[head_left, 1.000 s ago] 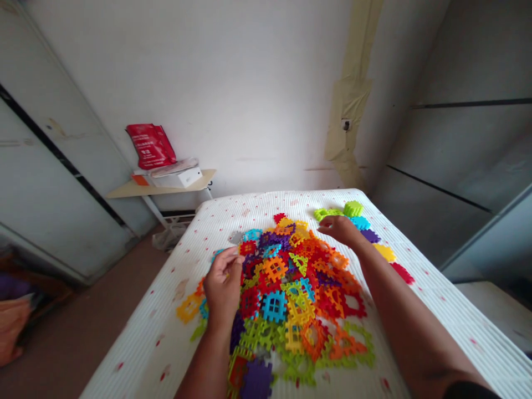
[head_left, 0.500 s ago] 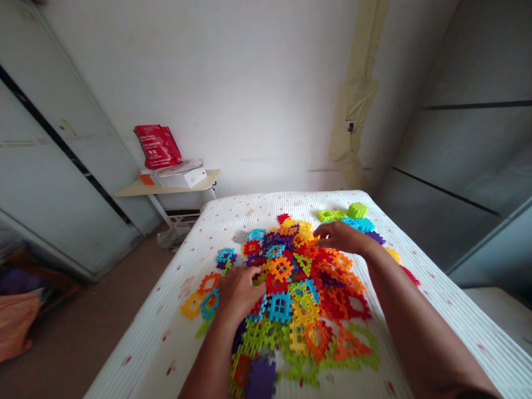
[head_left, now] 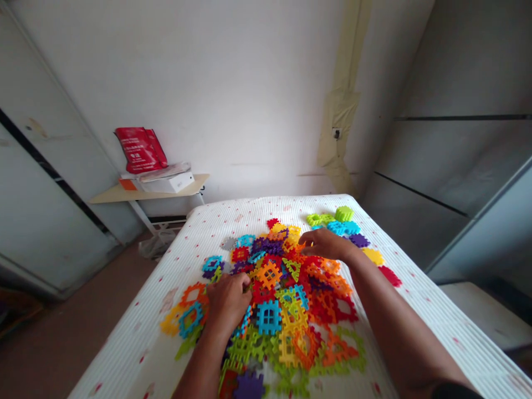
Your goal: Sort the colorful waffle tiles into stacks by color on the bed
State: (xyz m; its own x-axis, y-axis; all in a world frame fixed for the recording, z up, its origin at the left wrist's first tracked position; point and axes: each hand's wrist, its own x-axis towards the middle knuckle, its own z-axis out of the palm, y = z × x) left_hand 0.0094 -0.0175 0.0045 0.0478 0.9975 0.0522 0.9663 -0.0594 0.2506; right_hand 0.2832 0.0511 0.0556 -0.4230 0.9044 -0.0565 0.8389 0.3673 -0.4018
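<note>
A heap of colourful plastic interlocking tiles (head_left: 269,317) lies on the bed, with window, triangle and ring shapes among them. At its left side my left hand (head_left: 229,299) rests with bent fingers and the thumb drawn in close to them; what is between them is hidden. My right hand (head_left: 326,244) reaches over the upper right of the heap, its fingers bent downward and a gap showing between them and the thumb. Close to it are orange and red tiles. Near the left thumb sits an orange window tile (head_left: 268,275).
Sorted tiles lie along the right: a green stack (head_left: 344,214), blue pieces, a purple tile (head_left: 359,240), a yellow tile (head_left: 373,256) and a red tile (head_left: 390,276). A small side table (head_left: 199,183) at the left holds a red bag (head_left: 140,149) and a white box (head_left: 177,181).
The view has shifted a little, so everything sits further left and lower. My left thumb has drawn nearer its fingers. My right hand stays over the same part of the heap.
</note>
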